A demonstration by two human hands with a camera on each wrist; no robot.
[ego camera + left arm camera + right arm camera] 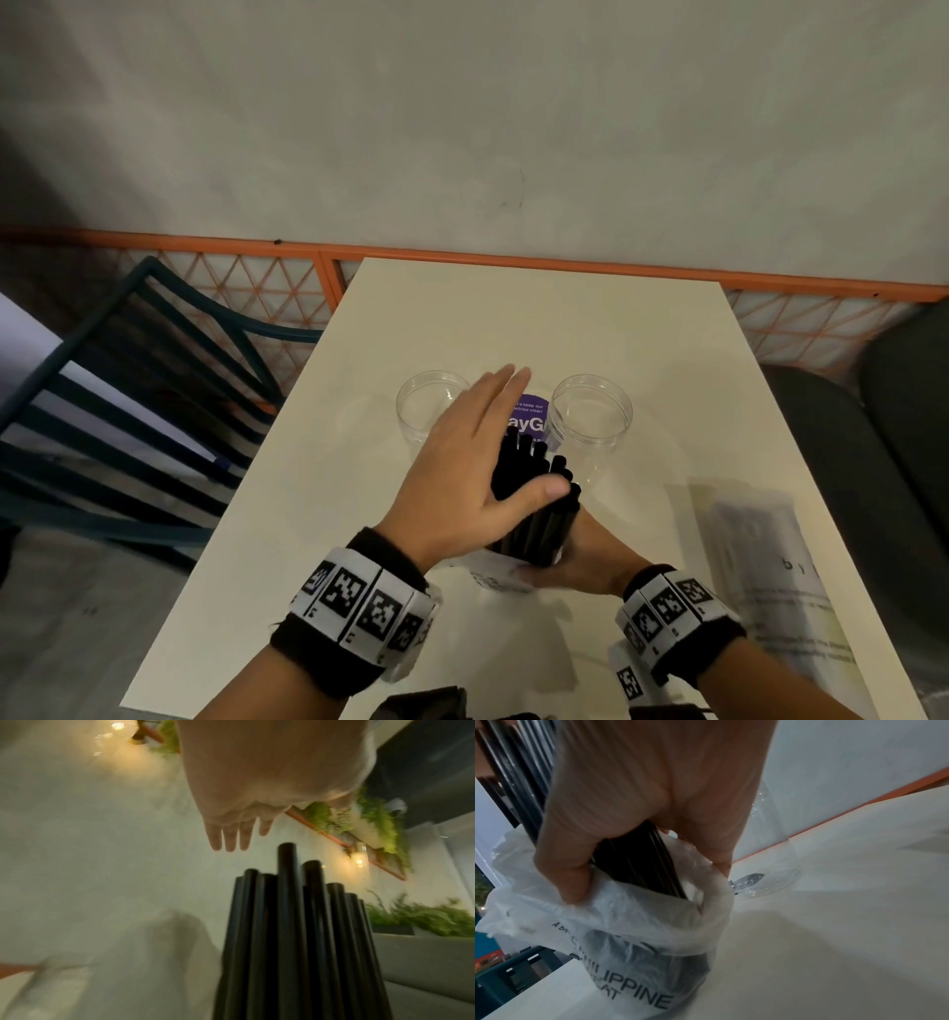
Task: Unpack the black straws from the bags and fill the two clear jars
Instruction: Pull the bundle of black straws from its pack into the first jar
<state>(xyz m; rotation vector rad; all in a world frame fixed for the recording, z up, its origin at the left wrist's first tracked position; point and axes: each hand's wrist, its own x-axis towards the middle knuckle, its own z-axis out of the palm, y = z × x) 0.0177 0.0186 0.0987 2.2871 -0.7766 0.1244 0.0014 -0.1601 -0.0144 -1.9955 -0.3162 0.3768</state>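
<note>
A bundle of black straws [539, 509] stands upright in a white plastic bag [634, 953] on the table. My right hand [575, 560] grips the bundle at the bag's mouth, thumb and fingers curled round the straws [639, 868]. My left hand [477, 452] lies flat against the bundle's left side with straight fingers, the thumb across the straw tops. In the left wrist view those straight fingers [231, 837] reach past the straw ends [295, 933]. Two clear jars, left [431, 406] and right [590, 411], stand just beyond with nothing in them.
A purple sticker [531, 411] lies between the jars. Another printed plastic bag [755, 555] lies flat on the white table [513, 318] at the right. A dark slatted chair [128, 370] stands left; an orange rail [565, 264] and a wall lie behind.
</note>
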